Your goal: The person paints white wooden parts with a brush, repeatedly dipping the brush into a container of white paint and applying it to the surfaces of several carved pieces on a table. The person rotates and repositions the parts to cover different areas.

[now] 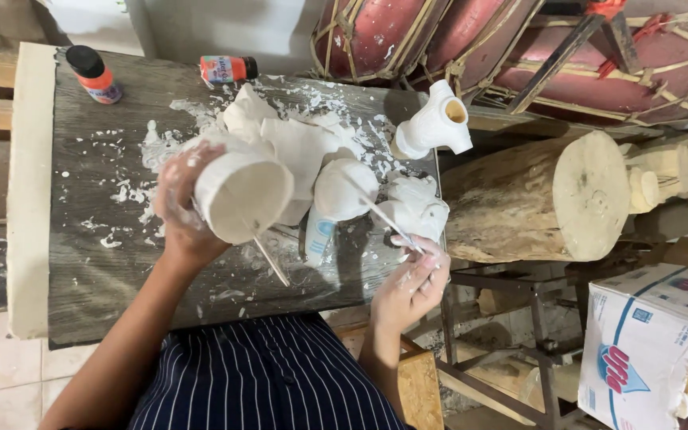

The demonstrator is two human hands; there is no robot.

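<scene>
Paint-spattered dark wooden tabletop (97, 239): left hand (178, 209) grips a white-coated carved figure (242, 191) above it; right hand (412, 280) pinches a thin brush (382, 219) whose tip touches the figure. Beyond lie two small paint bottles (228, 69) and a log (535, 199).

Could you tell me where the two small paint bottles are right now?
In the head view, both paint bottles lie at the board's far left edge, beyond the left hand.
</scene>
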